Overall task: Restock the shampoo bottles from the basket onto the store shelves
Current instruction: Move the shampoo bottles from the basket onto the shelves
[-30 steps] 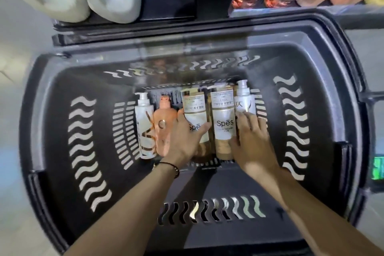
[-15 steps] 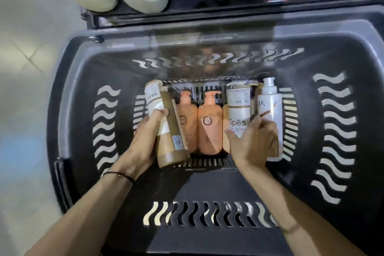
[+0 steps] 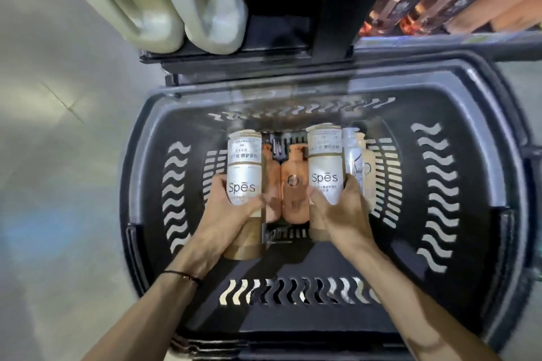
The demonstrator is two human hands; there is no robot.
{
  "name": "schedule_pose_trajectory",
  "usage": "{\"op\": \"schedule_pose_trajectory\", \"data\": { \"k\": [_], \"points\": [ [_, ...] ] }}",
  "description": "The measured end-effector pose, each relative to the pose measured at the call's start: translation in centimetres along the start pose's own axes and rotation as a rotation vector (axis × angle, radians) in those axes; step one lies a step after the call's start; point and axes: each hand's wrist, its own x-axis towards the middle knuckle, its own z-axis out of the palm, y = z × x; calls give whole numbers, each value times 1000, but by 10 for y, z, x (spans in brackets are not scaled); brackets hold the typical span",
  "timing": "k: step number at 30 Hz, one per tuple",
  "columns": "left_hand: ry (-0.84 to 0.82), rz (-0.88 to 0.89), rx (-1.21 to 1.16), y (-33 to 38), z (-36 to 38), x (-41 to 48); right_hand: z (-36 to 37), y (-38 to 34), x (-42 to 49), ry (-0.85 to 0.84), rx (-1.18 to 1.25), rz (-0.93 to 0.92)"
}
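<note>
I look down into a black plastic basket [image 3: 140, 173] with wavy slots. My left hand [image 3: 231, 211] is closed around a white and gold Spes shampoo bottle [image 3: 245, 164], raised above the basket floor. My right hand [image 3: 340, 208] grips a second Spes bottle [image 3: 325, 167] the same way. Between them two orange pump bottles [image 3: 293, 184] lie on the bottom. A white pump bottle [image 3: 353, 161] and a cream one [image 3: 368, 170] lie to the right of my right hand.
The dark store shelf [image 3: 278, 38] stands just beyond the basket. Large pale jugs [image 3: 176, 9] sit on it at the upper left, and pink and brown bottles [image 3: 440, 0] at the upper right. Grey floor [image 3: 58, 155] lies to the left.
My right hand has closed on the second Spes bottle and lifted it. My left hand has turned its bottle label-up and raised it. The view has pulled back from the basket.
</note>
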Motion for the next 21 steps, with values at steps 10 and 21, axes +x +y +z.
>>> {"op": "schedule_pose_trajectory", "data": {
  "k": [10, 21],
  "points": [
    [25, 212, 18, 91, -34, -160, -95, -125, -148, -26, 109, -105],
    [138, 451, -95, 231, -93, -384, -223, -315, -360, 44, 221, -305]
  ]
}}
